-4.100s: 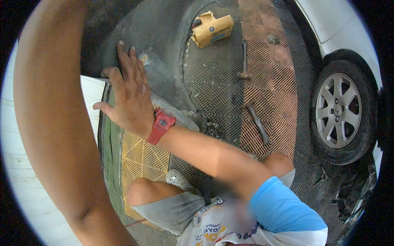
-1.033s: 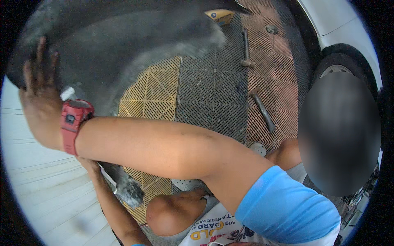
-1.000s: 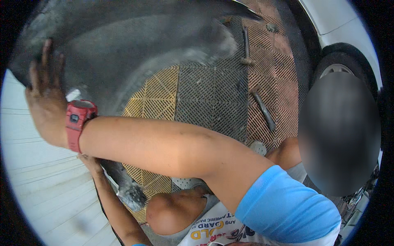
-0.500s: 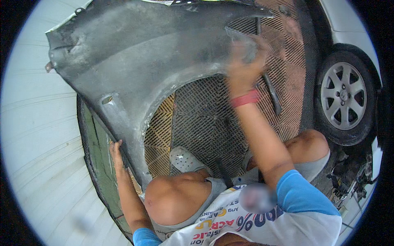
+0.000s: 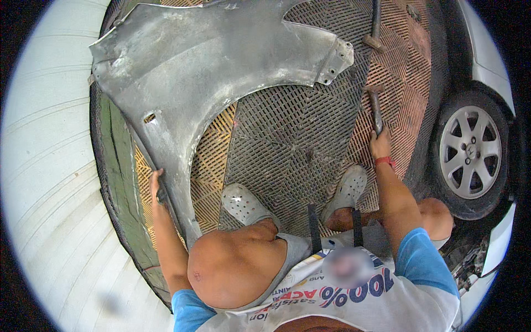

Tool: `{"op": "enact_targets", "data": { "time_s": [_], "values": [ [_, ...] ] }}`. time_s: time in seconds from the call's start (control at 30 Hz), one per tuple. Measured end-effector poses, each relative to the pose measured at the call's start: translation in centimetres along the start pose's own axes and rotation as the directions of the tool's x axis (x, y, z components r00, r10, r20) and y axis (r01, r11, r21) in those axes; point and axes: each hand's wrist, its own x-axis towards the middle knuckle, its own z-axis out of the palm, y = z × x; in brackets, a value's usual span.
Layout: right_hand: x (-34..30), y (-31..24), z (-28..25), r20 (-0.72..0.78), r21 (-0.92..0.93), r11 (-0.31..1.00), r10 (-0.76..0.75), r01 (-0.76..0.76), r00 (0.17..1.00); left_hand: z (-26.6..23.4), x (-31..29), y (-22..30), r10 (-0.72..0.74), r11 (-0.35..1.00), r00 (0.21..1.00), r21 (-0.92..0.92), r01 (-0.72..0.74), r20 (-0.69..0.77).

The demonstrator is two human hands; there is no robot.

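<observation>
A bare grey car fender (image 5: 166, 66) with a curved wheel-arch cutout spans the left and upper middle, its lower end beside my left knee. My left hand (image 5: 157, 185) is at its left edge, fingers partly curled against it. A small dark shape shows by that palm; I cannot make out what it is. Out to the right, my right hand (image 5: 380, 145) is closed round the handle of a hammer (image 5: 375, 105), whose head points away from me, low over the floor mat or on it.
Another hammer (image 5: 375, 43) lies farther off. Patterned mats (image 5: 293, 133) in black, yellow and reddish tones cover the floor. At the right stands a car wheel (image 5: 470, 152) below a pale car body. A green strip (image 5: 119, 149) and a white ribbed surface (image 5: 50, 166) border the left.
My right hand has left the fender's right end and moved right, where it now grips the hammer. The fender sits higher and shifted in view, its holed right tip showing. My left hand remains at its edge.
</observation>
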Motion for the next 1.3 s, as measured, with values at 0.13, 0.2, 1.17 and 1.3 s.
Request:
{"op": "enact_targets", "data": {
  "time_s": [0.13,0.2,1.17,1.3],
  "values": [
    [-2.2,-7.1,-1.9,-0.030,0.193,0.971,0.153,-0.144,0.988,0.0,1.9,-0.3,-0.068,0.997,0.997,0.031,0.068,0.022],
    [-4.1,-11.9,-3.3,0.011,0.484,0.856,0.204,-0.184,0.979,0.6,2.8,0.5,-0.080,0.995,0.996,0.060,0.077,0.048],
    [-6.7,-29.4,-1.9,0.225,0.353,0.850,-0.483,0.391,0.846,0.0,5.5,-8.2,0.265,0.957,0.959,0.152,-0.248,-0.098],
    [-5.6,-30.6,-2.8,0.358,0.255,0.882,-0.466,0.396,0.809,0.1,5.4,-7.9,0.321,0.928,0.939,0.241,-0.285,-0.125]
  ]
}}
